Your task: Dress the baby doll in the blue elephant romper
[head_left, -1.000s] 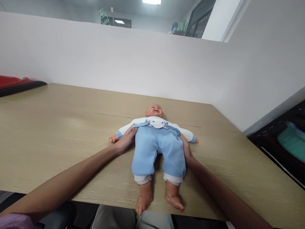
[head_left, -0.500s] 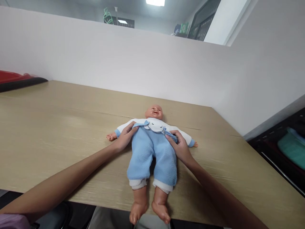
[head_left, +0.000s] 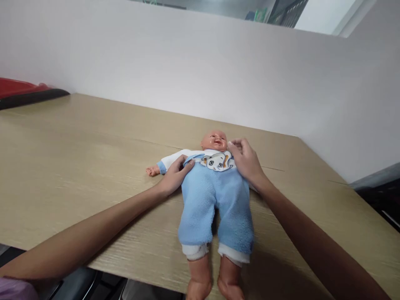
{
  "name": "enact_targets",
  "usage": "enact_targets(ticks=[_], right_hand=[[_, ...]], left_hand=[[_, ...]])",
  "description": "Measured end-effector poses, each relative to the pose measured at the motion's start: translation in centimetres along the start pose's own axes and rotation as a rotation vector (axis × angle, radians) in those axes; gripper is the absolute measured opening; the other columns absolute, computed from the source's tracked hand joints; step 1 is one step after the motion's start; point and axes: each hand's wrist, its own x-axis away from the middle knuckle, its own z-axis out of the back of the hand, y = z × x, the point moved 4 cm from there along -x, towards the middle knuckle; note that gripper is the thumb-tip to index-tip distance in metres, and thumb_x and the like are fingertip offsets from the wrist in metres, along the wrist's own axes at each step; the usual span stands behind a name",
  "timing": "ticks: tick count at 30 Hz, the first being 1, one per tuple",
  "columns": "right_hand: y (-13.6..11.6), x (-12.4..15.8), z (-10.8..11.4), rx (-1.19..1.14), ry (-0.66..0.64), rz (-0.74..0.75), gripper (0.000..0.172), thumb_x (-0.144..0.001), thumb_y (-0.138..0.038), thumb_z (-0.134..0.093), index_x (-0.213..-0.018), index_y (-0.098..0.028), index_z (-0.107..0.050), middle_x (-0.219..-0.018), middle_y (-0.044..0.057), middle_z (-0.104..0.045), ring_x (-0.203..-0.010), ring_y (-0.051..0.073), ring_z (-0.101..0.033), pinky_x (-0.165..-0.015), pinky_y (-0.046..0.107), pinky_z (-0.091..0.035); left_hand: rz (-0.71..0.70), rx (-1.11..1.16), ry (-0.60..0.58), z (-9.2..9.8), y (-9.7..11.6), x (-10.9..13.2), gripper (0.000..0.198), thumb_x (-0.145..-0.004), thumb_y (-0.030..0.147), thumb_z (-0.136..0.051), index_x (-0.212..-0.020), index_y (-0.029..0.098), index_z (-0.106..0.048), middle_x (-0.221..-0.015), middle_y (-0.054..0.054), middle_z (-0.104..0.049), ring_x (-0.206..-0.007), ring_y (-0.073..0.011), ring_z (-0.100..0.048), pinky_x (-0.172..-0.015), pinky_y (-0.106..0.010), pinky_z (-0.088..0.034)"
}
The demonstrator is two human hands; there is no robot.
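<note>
A baby doll (head_left: 215, 141) lies on its back on the table, head away from me. Its clothes are a white long-sleeved top (head_left: 173, 159) and fuzzy blue overalls (head_left: 200, 200) with white cuffs. An animal-face patch (head_left: 215, 161) shows on the bib at the chest. My left hand (head_left: 176, 173) pinches the blue strap edge of the overalls beside the patch. Next to the doll's chin and shoulder, my right hand (head_left: 246, 160) has its fingers curled together. What those fingers hold, if anything, is hidden. The doll's arm on that side is mostly covered by my hand.
The wooden table (head_left: 103, 137) meets a white wall (head_left: 175, 62) at the back. A red item with a black edge (head_left: 28, 93) lies at the far left. Dark shelving (head_left: 381, 196) stands off the right edge, and a chair (head_left: 75, 285) sits below the front edge.
My right hand has moved up from the bib's side to beside the doll's chin. The bib patch has turned up and now shows its eyes. My left hand still grips the strap edge.
</note>
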Motion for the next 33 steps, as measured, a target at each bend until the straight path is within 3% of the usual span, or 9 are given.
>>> enact_targets(ticks=[2, 6, 10, 14, 19, 22, 28, 30, 33], right_hand=[[-2.5, -1.7, -2.0, 0.045, -0.131, 0.134, 0.031, -0.096, -0.052, -0.059, -0.103, -0.022, -0.065, -0.11, 0.009, -0.076, -0.101, 0.025, -0.069, -0.093, 0.038, -0.051], [-5.5, -4.8, -8.7, 0.279, -0.608, 0.277, 0.024, -0.097, -0.039, -0.061, -0.106, -0.02, -0.072, -0.11, 0.01, -0.079, -0.101, 0.027, -0.071, -0.093, 0.039, -0.051], [-5.7, -6.8, -14.7, 0.381, -1.014, 0.361, 0.033, -0.083, -0.022, -0.073, -0.116, -0.021, -0.075, -0.124, 0.01, -0.078, -0.109, 0.029, -0.071, -0.091, 0.036, -0.052], [-4.9, -8.5, -16.9, 0.252, -1.25, 0.292, 0.037, -0.081, -0.029, -0.08, -0.117, -0.026, -0.078, -0.118, 0.004, -0.08, -0.102, 0.025, -0.074, -0.091, 0.036, -0.055], [-4.3, -10.0, -16.5, 0.167, -1.384, 0.238, 0.036, -0.08, -0.039, -0.082, -0.113, -0.024, -0.081, -0.127, 0.004, -0.078, -0.12, 0.026, -0.07, -0.103, 0.038, -0.053], [-3.9, -9.9, -16.1, 0.141, -1.421, 0.212, 0.034, -0.079, -0.041, -0.083, -0.109, -0.025, -0.082, -0.12, 0.003, -0.08, -0.113, 0.025, -0.072, -0.098, 0.036, -0.054], [-2.4, -9.6, -15.4, 0.004, -1.364, 0.059, 0.023, -0.08, -0.044, -0.08, -0.09, -0.022, -0.082, -0.095, 0.002, -0.081, -0.091, 0.023, -0.073, -0.079, 0.031, -0.056], [-2.3, -9.8, -15.2, 0.001, -1.34, 0.079, 0.022, -0.08, -0.04, -0.078, -0.093, -0.023, -0.08, -0.098, 0.002, -0.08, -0.095, 0.023, -0.071, -0.081, 0.031, -0.055], [-2.7, -10.4, -14.9, -0.04, -1.257, 0.135, 0.034, -0.075, -0.033, -0.08, -0.107, -0.023, -0.075, -0.109, 0.002, -0.076, -0.105, 0.023, -0.067, -0.088, 0.031, -0.053]], left_hand=[[-0.039, -0.073, 0.024, -0.5, -0.3, -0.5, 0.032, -0.101, 0.054, -0.063, -0.098, 0.022, -0.061, -0.093, 0.001, -0.063, -0.093, -0.0206, -0.056, -0.092, -0.032, -0.045], [-0.108, -0.073, 0.095, -2.0, -1.4, -2.1, 0.025, -0.104, 0.047, -0.059, -0.103, 0.022, -0.059, -0.103, -0.003, -0.068, -0.103, -0.0235, -0.059, -0.099, -0.035, -0.044], [-0.094, -0.017, 0.12, -2.5, -1.8, -2.7, 0.023, -0.103, 0.04, -0.06, -0.112, 0.02, -0.064, -0.12, -0.01, -0.071, -0.121, -0.0299, -0.059, -0.107, -0.039, -0.042], [-0.054, -0.041, 0.14, -1.9, -1.3, -2.2, 0.022, -0.102, 0.04, -0.06, -0.102, 0.02, -0.068, -0.105, -0.007, -0.071, -0.103, -0.027, -0.061, -0.096, -0.038, -0.045], [-0.113, 0.0, 0.192, -1.5, -0.5, -1.8, 0.02, -0.102, 0.041, -0.061, -0.096, 0.023, -0.067, -0.098, -0.003, -0.066, -0.098, -0.0242, -0.058, -0.092, -0.035, -0.045], [-0.147, 0.042, 0.186, -1.5, -0.2, -1.6, 0.02, -0.104, 0.042, -0.06, -0.101, 0.024, -0.068, -0.102, -0.003, -0.067, -0.103, -0.0246, -0.059, -0.097, -0.034, -0.044], [-0.241, 0.036, 0.233, -1.0, 1.0, -1.1, 0.021, -0.105, 0.043, -0.06, -0.096, 0.025, -0.065, -0.102, -0.003, -0.067, -0.099, -0.0242, -0.059, -0.092, -0.035, -0.044], [-0.303, -0.013, 0.237, -0.8, 1.8, -1.1, 0.02, -0.106, 0.039, -0.059, -0.093, 0.025, -0.065, -0.098, -0.003, -0.064, -0.096, -0.0234, -0.057, -0.09, -0.035, -0.044], [-0.364, -0.111, 0.247, -0.5, 2.8, -1.2, 0.019, -0.103, 0.035, -0.063, -0.086, 0.025, -0.065, -0.091, -0.003, -0.057, -0.087, -0.022, -0.052, -0.082, -0.035, -0.043]])
